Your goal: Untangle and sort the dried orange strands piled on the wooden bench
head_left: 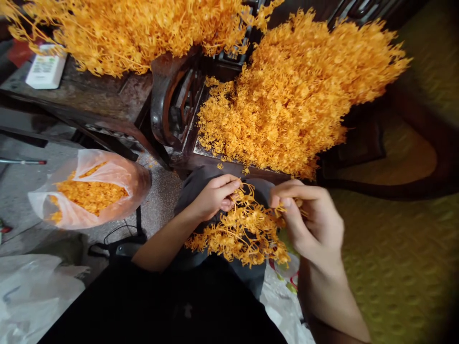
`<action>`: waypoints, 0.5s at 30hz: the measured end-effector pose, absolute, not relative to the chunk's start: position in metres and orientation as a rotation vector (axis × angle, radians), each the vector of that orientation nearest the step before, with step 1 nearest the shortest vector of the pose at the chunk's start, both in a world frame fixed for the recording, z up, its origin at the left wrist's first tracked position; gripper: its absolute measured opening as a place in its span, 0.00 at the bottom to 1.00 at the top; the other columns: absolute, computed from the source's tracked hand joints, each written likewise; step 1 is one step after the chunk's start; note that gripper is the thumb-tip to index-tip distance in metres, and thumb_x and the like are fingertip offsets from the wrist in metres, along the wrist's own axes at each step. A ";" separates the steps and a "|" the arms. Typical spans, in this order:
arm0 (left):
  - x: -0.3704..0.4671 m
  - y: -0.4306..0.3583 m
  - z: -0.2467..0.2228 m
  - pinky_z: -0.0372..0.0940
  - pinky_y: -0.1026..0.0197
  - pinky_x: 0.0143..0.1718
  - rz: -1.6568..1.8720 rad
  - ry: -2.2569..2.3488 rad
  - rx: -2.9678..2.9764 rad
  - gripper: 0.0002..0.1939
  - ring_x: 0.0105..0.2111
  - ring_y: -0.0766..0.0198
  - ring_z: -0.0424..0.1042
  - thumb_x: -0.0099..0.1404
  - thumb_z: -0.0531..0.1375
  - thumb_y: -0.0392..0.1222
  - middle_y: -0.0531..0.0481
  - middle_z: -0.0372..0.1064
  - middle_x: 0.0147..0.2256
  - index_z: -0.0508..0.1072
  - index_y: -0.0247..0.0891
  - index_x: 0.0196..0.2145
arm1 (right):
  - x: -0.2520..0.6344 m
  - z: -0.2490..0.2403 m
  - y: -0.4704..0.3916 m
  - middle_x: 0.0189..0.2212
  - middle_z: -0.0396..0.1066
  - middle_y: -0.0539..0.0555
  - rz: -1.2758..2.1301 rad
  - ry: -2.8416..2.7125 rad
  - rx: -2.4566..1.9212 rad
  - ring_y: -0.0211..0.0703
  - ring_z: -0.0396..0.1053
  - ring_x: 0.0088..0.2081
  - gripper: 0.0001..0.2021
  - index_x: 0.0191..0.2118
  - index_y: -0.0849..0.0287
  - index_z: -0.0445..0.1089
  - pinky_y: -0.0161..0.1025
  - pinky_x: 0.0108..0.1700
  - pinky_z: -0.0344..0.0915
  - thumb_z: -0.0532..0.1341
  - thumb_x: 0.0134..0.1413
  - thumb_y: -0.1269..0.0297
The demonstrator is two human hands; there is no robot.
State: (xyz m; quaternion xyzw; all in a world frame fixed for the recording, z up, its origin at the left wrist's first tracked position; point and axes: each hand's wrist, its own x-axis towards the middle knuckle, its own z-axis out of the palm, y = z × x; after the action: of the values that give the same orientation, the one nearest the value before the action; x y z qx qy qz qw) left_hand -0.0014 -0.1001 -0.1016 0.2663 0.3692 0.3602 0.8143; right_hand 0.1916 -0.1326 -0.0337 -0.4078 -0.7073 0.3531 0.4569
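Note:
A branching cluster of orange plastic sprigs (244, 234), with curly star-like tips on thin stems, lies over my lap. My left hand (218, 198) is closed, pinching stems at the top of this cluster between thumb and fingertips. To its right, my right hand (315, 220) is also closed, thumb against fingers, with small orange sprig pieces showing between them. Just beyond my knees, a large heap of the same orange sprigs (287, 105) covers a dark wooden chair seat (191, 160).
Another orange heap (136, 33) rests on a dark wooden side table (103, 95), beside a white remote-like device (46, 69). On the floor at left stands a translucent plastic bag (132, 184) holding orange pieces. A carved armrest (161, 105) rises between table and chair. White plastic sheeting (36, 286) lies lower left.

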 end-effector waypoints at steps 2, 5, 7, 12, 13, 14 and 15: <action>-0.001 -0.102 -0.104 0.46 0.70 0.17 0.782 0.779 0.588 0.15 0.15 0.77 0.48 0.67 0.64 0.51 0.60 0.58 0.23 0.67 0.38 0.37 | 0.187 -0.034 -0.126 0.33 0.66 0.52 0.849 -1.942 -1.032 0.43 0.67 0.34 0.16 0.54 0.52 0.74 0.43 0.36 0.64 0.53 0.70 0.72; -0.002 -0.103 -0.105 0.48 0.70 0.17 0.793 0.771 0.605 0.15 0.16 0.77 0.50 0.67 0.64 0.52 0.60 0.57 0.24 0.68 0.38 0.40 | 0.182 -0.041 -0.120 0.32 0.63 0.52 0.761 -2.103 -1.062 0.41 0.64 0.31 0.18 0.58 0.54 0.74 0.41 0.33 0.61 0.54 0.70 0.70; -0.002 -0.102 -0.104 0.48 0.71 0.17 0.797 0.776 0.607 0.15 0.16 0.77 0.50 0.67 0.64 0.51 0.60 0.56 0.24 0.69 0.38 0.40 | 0.179 -0.048 -0.119 0.31 0.63 0.52 0.668 -2.113 -1.102 0.41 0.64 0.31 0.18 0.61 0.55 0.73 0.41 0.33 0.62 0.60 0.68 0.66; -0.002 -0.102 -0.105 0.48 0.70 0.18 0.797 0.771 0.623 0.16 0.16 0.77 0.51 0.65 0.65 0.52 0.60 0.57 0.24 0.68 0.37 0.39 | 0.178 -0.063 -0.116 0.30 0.65 0.51 0.637 -2.165 -1.168 0.40 0.64 0.28 0.13 0.53 0.55 0.77 0.39 0.30 0.63 0.65 0.66 0.59; -0.001 -0.103 -0.106 0.48 0.70 0.18 0.803 0.784 0.630 0.16 0.16 0.77 0.50 0.65 0.65 0.52 0.60 0.56 0.24 0.68 0.37 0.38 | 0.181 -0.063 -0.116 0.29 0.65 0.51 0.662 -2.145 -1.173 0.40 0.65 0.28 0.12 0.50 0.55 0.78 0.38 0.29 0.62 0.65 0.66 0.58; 0.000 -0.103 -0.107 0.47 0.71 0.18 0.808 0.804 0.635 0.16 0.17 0.77 0.50 0.66 0.65 0.51 0.60 0.57 0.23 0.67 0.37 0.37 | 0.184 -0.062 -0.117 0.28 0.66 0.52 0.691 -2.107 -1.181 0.40 0.65 0.27 0.12 0.48 0.55 0.78 0.38 0.29 0.62 0.65 0.66 0.55; 0.001 -0.104 -0.107 0.46 0.71 0.18 0.815 0.825 0.635 0.15 0.17 0.77 0.50 0.66 0.64 0.51 0.60 0.57 0.23 0.67 0.37 0.36 | 0.189 -0.059 -0.119 0.28 0.66 0.52 0.722 -2.061 -1.191 0.40 0.65 0.27 0.13 0.47 0.54 0.78 0.38 0.28 0.62 0.65 0.66 0.52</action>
State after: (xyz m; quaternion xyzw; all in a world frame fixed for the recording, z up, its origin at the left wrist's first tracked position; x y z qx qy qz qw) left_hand 0.0012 -0.1043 -0.1073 0.2950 0.3830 0.3785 0.7893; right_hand 0.1890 -0.1189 -0.0593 -0.4535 -0.7846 0.2748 0.3212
